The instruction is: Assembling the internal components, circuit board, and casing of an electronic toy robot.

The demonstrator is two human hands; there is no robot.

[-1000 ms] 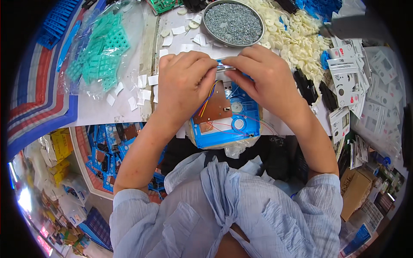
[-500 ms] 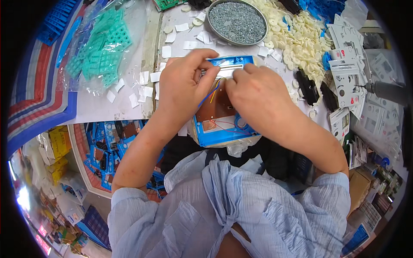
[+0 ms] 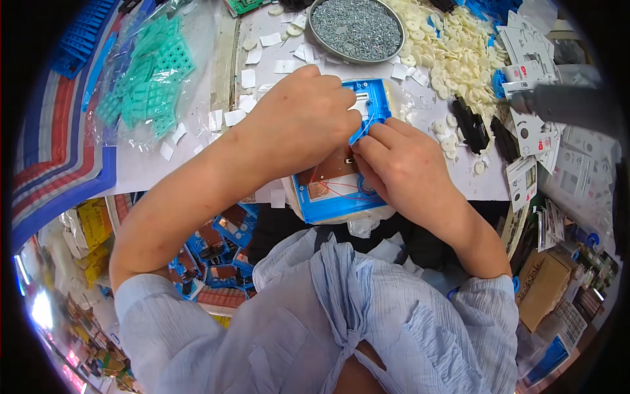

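Observation:
A blue plastic casing (image 3: 338, 209) lies in front of me on a padded, plastic-wrapped base, with a brown circuit board (image 3: 338, 165) and thin red wires inside it. My left hand (image 3: 305, 118) is curled closed over the casing's left and middle part, its knuckles up. From the right, my right hand (image 3: 410, 164) pinches close to the board's right edge. A small blue piece (image 3: 361, 135) and a thin pale wire show between the two hands. The fingertips are hidden, so what each pinches cannot be made out.
Behind the casing stands a round metal dish (image 3: 357, 29) of screws. Cream discs (image 3: 453, 62) are heaped to its right, near black parts (image 3: 470, 125) and a dark screwdriver-like tool (image 3: 571, 105). Green keypads (image 3: 154, 85) lie left; a bin of blue casings (image 3: 226, 256) sits below.
My left hand has rolled over into a closed shape and moved right, its elbow swinging outward. My right hand has shifted slightly down and right. The dark tool has swung up and left.

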